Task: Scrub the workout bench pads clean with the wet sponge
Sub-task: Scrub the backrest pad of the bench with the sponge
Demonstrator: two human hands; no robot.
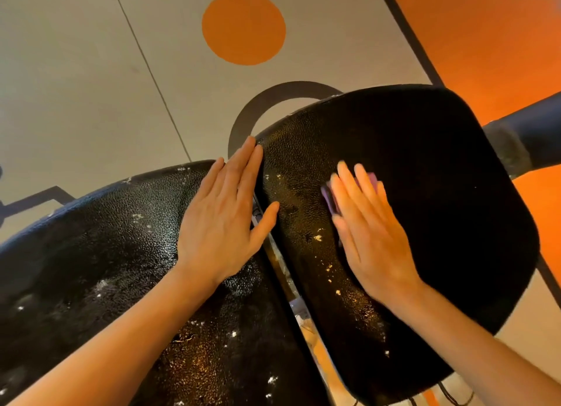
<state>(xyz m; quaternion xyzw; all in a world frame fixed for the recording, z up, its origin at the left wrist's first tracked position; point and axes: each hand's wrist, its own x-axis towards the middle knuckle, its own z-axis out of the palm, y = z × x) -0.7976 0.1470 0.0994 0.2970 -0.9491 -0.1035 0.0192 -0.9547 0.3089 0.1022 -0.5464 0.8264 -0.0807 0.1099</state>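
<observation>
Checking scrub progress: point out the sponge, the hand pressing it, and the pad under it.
sponge [329,197], head view, purple edge showing.
right hand [372,232], head view, back of hand.
right pad [440,178], head view, bare top surface.

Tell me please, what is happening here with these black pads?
A person is cleaning two black textured bench pads. The right hand presses a purple sponge flat onto the right pad; the hand is blurred, so it seems to be scrubbing. The left hand lies open on the left pad, at the gap between the pads. Both pads look wet and show white specks, perhaps foam or dirt. Below is a grey floor with an orange circle.
</observation>
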